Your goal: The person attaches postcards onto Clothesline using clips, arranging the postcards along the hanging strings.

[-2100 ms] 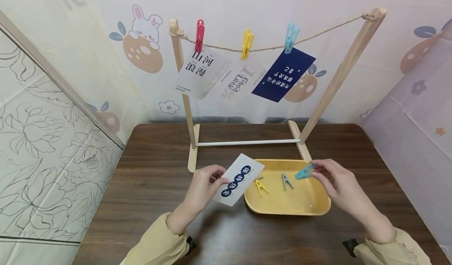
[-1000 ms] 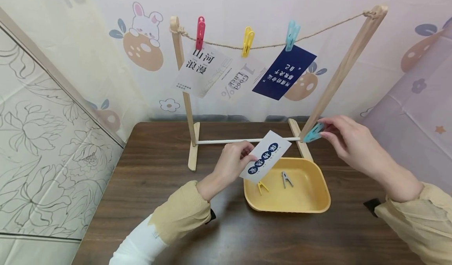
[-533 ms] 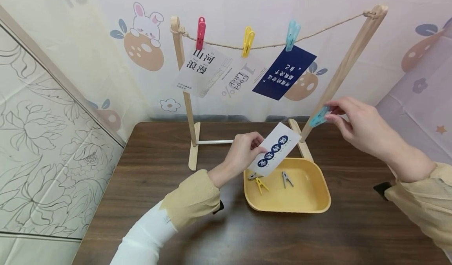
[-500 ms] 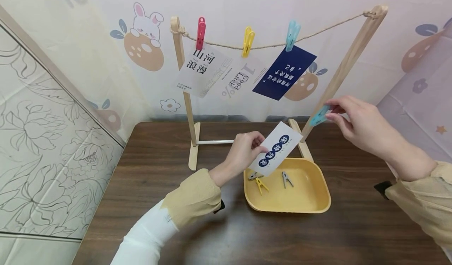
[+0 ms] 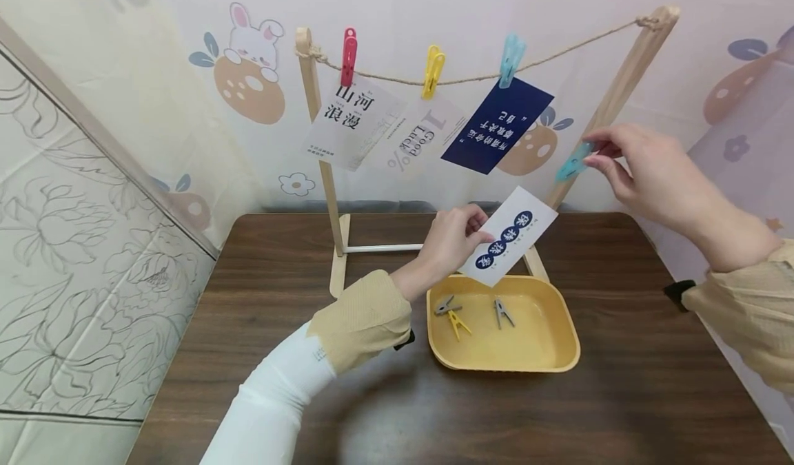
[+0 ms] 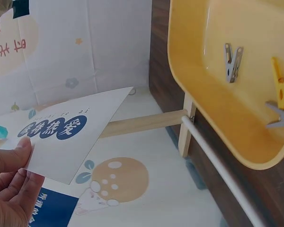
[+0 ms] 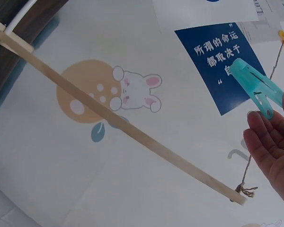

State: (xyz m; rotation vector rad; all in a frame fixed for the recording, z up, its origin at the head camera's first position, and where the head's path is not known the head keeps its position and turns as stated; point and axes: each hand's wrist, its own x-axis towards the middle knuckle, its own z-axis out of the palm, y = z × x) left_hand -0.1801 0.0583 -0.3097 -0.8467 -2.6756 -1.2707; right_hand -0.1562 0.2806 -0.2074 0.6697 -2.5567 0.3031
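Observation:
My left hand [image 5: 455, 241] pinches a white card [image 5: 510, 236] with dark blue round marks by its left edge, holding it above the back of the yellow basket. In the left wrist view the thumb lies on the card's printed face. Between thumb and fingers, my right hand [image 5: 651, 176] holds a light blue clothespin [image 5: 573, 162] in front of the rack's right post. From the string [image 5: 471, 79] hang a white card [image 5: 360, 124] under a red clothespin [image 5: 349, 57], a pale "Good Luck" card [image 5: 422, 134] under a yellow clothespin [image 5: 433, 72], and a navy card [image 5: 498, 126] under another light blue clothespin [image 5: 511, 60].
The yellow basket [image 5: 502, 363] holds a few grey and yellow clothespins on the brown table [image 5: 279, 355]. Behind it stands the wooden rack, with a left post [image 5: 329, 189], a right post [image 5: 633, 72] and a white bottom bar [image 5: 381, 248]. A patterned curtain closes the back.
Both hands have risen toward the string, moving right and away from the basket. The card and the light blue clothespin have travelled with them. The hanging cards stay in place.

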